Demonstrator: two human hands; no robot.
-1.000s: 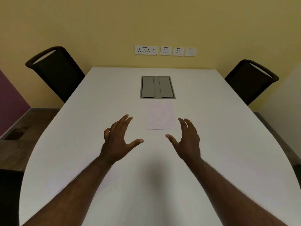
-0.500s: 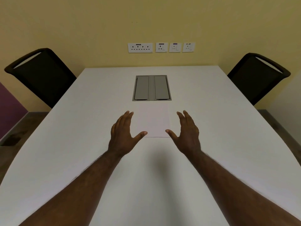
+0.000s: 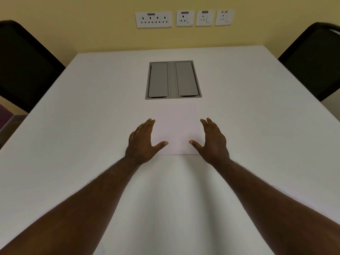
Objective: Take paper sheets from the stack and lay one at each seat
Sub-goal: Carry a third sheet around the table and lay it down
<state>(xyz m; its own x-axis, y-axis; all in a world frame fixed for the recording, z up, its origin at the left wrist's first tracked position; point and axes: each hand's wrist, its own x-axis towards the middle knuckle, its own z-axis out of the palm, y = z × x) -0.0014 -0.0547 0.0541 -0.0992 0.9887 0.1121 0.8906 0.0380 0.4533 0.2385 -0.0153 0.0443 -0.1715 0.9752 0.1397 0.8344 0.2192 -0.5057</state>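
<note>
White table (image 3: 92, 126), largest. Black chairs far left (image 3: 22, 67), far right (image 3: 316, 61). Grey cable box (image 3: 173, 80) at table centre. Paper stack (image 3: 176, 129) just in front of it. Left hand (image 3: 143, 142), right hand (image 3: 213, 142) flank stack, fingers spread, holding nothing; contact with stack unclear.

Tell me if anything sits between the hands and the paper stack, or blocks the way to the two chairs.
Nothing visible does. The left hand and right hand are open at either side of the paper stack. The table is bare toward the left chair and right chair; the grey cable hatch lies flush beyond the stack.
</note>
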